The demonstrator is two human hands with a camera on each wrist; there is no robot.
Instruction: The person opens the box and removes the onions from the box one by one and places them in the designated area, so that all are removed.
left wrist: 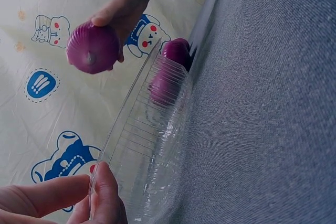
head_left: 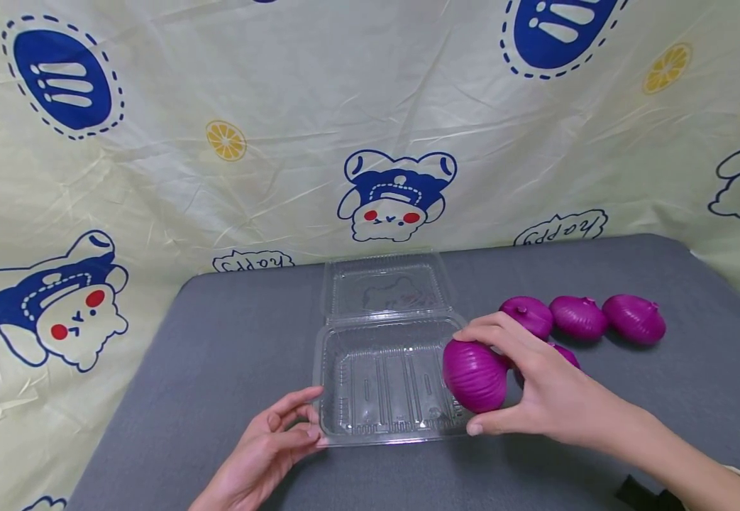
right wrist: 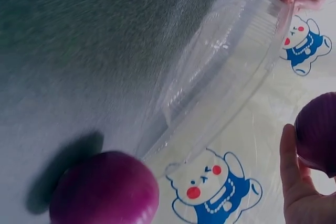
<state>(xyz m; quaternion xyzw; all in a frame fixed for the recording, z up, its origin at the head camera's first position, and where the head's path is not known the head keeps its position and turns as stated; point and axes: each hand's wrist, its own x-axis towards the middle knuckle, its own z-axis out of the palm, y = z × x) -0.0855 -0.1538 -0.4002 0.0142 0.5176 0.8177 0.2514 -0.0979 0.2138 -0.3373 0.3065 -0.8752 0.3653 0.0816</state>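
Note:
A purple onion (head_left: 475, 376) is held in my right hand (head_left: 551, 390), thumb below and fingers over the top, above the right edge of a clear plastic container (head_left: 382, 383). In the left wrist view the onion (left wrist: 93, 48) hangs higher than the container's rim. My left hand (head_left: 277, 443) pinches the container's near left rim between thumb and fingers, plain in the left wrist view (left wrist: 105, 192). The hinged lid (head_left: 385, 287) lies folded back away from me, and the tray part shows nothing inside.
Three more onions stand in a row at the right, the farthest right one (head_left: 634, 319) at the end. Another onion (head_left: 566, 355) is partly hidden behind my right hand. A grey cloth (head_left: 216, 341) covers the table, with a printed curtain (head_left: 280, 191) behind it.

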